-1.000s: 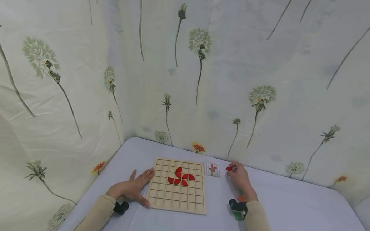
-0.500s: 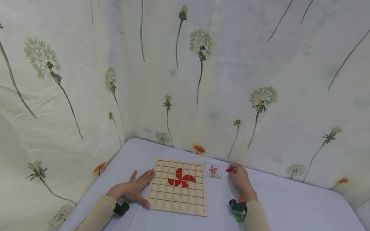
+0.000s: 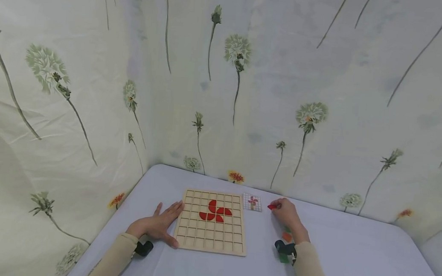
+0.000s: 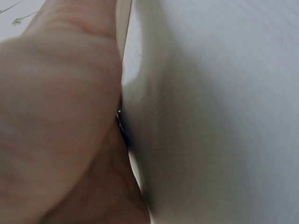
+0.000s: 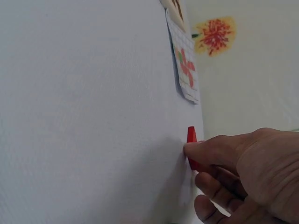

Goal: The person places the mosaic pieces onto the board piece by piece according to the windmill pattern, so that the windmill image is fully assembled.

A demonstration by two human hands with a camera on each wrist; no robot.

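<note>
The card [image 3: 252, 202] lies between the board [image 3: 214, 235] and right hand [image 3: 286, 212]; nearer the person, table [image 3: 261, 247] leaves passage. The left hand [image 3: 155, 226] blocks the board's left edge.

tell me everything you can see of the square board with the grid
The board is flat, square-looking and pale tan, apparently wood, with grid lines dividing its face into small squares inside a plain border. It lies face up on the pale table. Four red pieces form a pinwheel near its middle. The left hand is spread against its left edge. A small card lies close to its right edge; contact is unclear.
</note>
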